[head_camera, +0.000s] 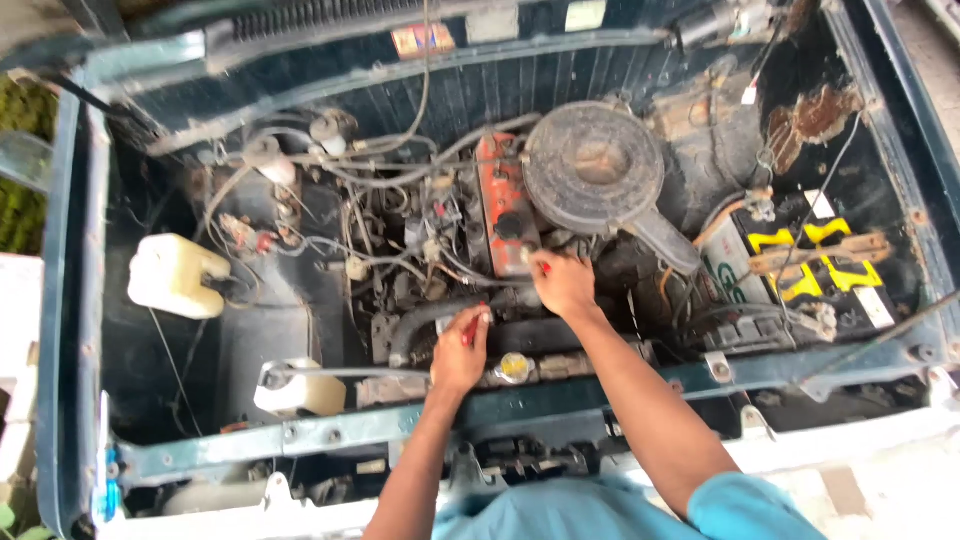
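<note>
In the head view, both bare forearms reach up from the lower middle of the frame into an open engine bay. The left hand (460, 352) sits just below centre, wrist bent, fingers curled shut around a slim red-handled tool (471, 328) whose tip points toward a thick black rubber hose (425, 320) curving just left of it. The right hand (563, 283) lies a little higher and to the right, arm stretched diagonally, fingers closed on a small red-tipped object (545, 267) that is too small to identify, just below the engine's orange-red valve cover (503, 200).

Right of that cover rests a round, dusty black air cleaner housing (595, 168) with a flat snout running down-right. A brass-coloured radiator cap (515, 367) shines near the left hand. At centre left stands a cream plastic reservoir (175, 275), smooth and boxy; a second pale tank (297, 390) sits lower. At the right, a battery (815, 265) with yellow-and-black top is held by a rusty bar. The bay's metal is dark green, greasy and rust-patched.
</note>
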